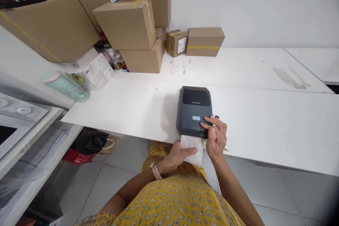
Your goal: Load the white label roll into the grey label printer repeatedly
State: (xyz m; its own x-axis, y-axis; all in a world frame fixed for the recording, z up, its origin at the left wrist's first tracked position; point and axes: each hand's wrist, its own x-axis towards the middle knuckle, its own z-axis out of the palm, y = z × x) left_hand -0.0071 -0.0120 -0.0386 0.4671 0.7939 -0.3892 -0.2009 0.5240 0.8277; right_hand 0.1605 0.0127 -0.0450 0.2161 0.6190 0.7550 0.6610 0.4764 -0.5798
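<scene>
A dark grey label printer with a light blue button sits at the front edge of the white table. White label paper hangs from its front, over the table edge. My left hand is closed on this paper, thumb on top and the other fingers hidden beneath it. My right hand is at the printer's front right corner, two fingers stretched over its top beside the button and the rest curled. A small white round item shows partly behind that hand.
Cardboard boxes are stacked at the back left of the white table. Two smaller boxes stand by the wall. A mint green bottle leans at the left end, near a white box. Shelves with a white appliance are at far left.
</scene>
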